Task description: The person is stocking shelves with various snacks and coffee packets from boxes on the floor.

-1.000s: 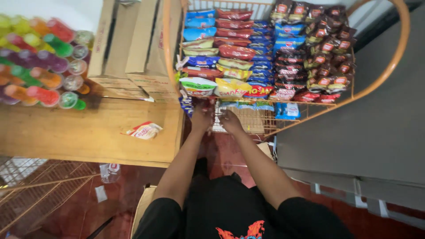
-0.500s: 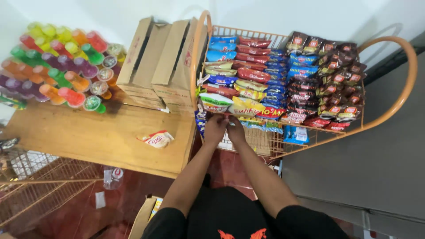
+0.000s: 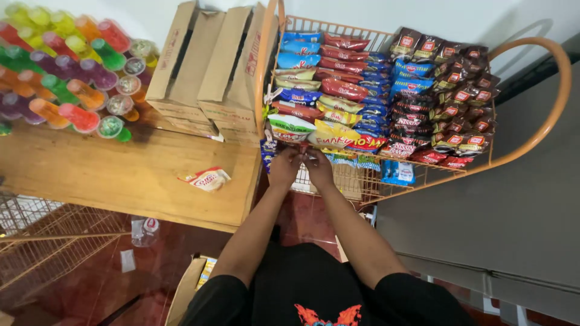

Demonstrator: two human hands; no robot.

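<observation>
Both hands met at the front edge of the orange wire rack, just below its bottom row of snack packets. The left hand had its fingers curled in toward the right hand, and the two touched or nearly touched at the fingertips. Whether they pinched something small between them could not be told; their grip was hidden by the knuckles. Right above the hands, at the rack's front, lay a yellow snack packet and beside it a white and green packet; neither hand clearly held either one.

Higher in the rack ran columns of red and blue packets, and toward its right side sat rows of dark brown packets. Left of the rack, touching its orange frame, stood cardboard boxes on a wooden desk. A small opened wrapper lay on the desk, near the rack's left edge. Farther left of the rack, well apart from the hands, coloured drink bottles were stacked on their sides, caps facing out.
</observation>
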